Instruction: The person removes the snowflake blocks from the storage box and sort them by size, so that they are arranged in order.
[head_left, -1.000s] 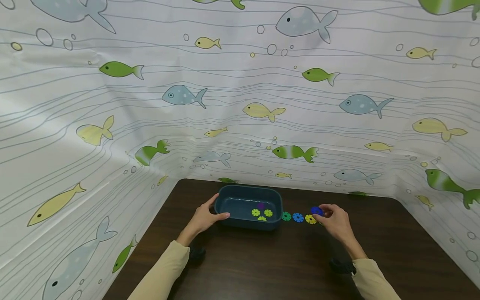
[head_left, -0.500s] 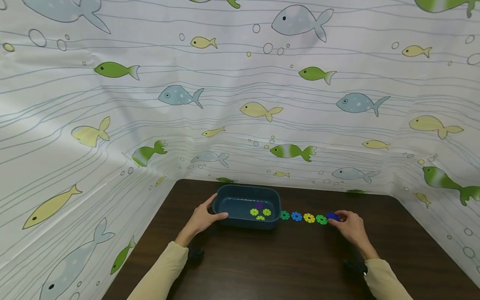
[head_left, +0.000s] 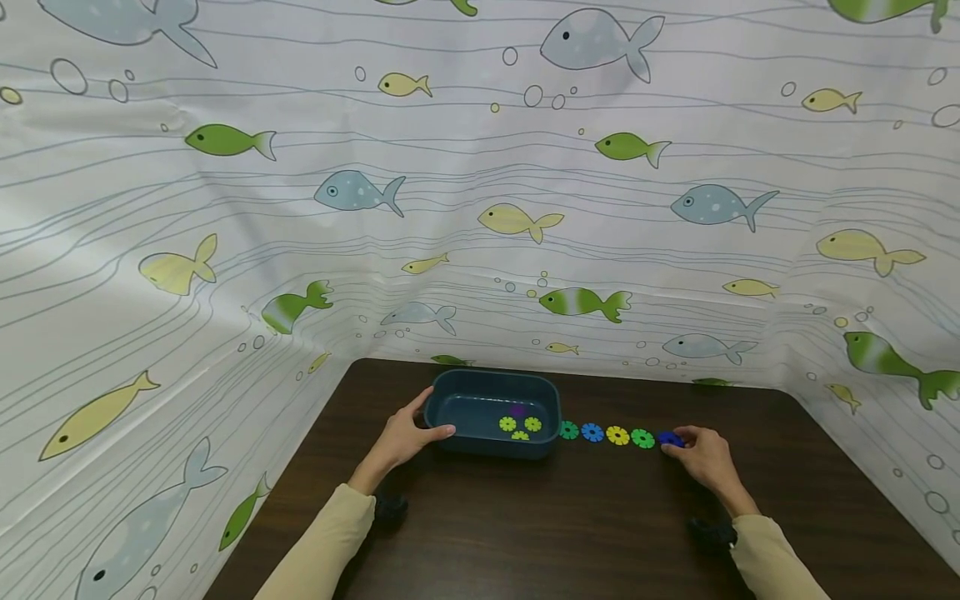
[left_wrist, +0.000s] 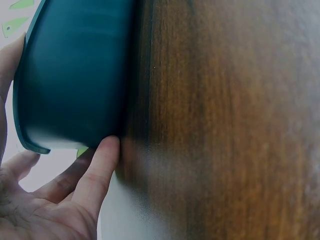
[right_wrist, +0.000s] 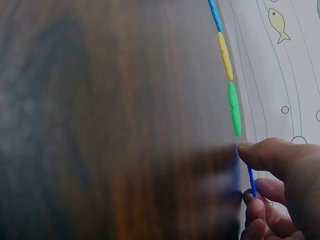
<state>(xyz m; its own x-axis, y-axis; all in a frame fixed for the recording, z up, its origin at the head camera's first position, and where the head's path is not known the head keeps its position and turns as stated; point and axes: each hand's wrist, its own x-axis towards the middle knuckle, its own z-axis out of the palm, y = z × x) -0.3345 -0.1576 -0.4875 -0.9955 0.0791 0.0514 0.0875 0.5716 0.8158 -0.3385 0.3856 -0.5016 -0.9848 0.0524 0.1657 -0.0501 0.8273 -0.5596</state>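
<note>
A dark teal plastic bin stands on the table, with several notched, flower-like plastic discs, yellow-green and purple, inside. My left hand holds the bin's left end, thumb along the front rim; in the left wrist view, fingertips press low on the bin wall. My right hand pinches a dark blue notched disc between thumb and fingers. In the right wrist view this blue disc is slightly tilted, low over the table, just past the bright green disc.
Rightward from the bin runs a row of flat discs: dark green, blue, yellow and bright green. The dark wooden table meets a fish-patterned sheet at its back and sides.
My right hand has moved right and down with the dark blue disc, from above the yellow disc to the row's right end, uncovering the bright green disc. My left hand stays on the bin.
</note>
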